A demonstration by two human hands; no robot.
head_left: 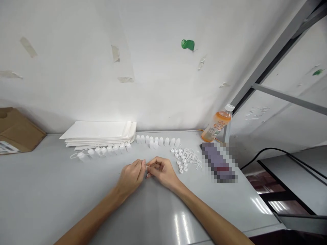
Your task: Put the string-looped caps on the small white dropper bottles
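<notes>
My left hand (132, 173) and my right hand (163, 172) meet over the middle of the grey table, fingertips nearly touching. Both are closed in a pinch. A small whitish bit shows between the fingertips, mostly hidden and too small to name. Beyond them stands a row of small white bottles (161, 141). To the left is another row of small white bottles (103, 151), some with thin loops attached. Right of my right hand lies a group of small white caps (181, 166), beside a tangle of thin white cords (192, 157).
A stack of flat white sheets or envelopes (97, 131) lies against the wall, with a cardboard box (21, 131) at far left. An orange drink bottle (216, 126) leans by the metal frame (270, 56). A blurred-out dark flat object (218, 163) lies near the table's right edge.
</notes>
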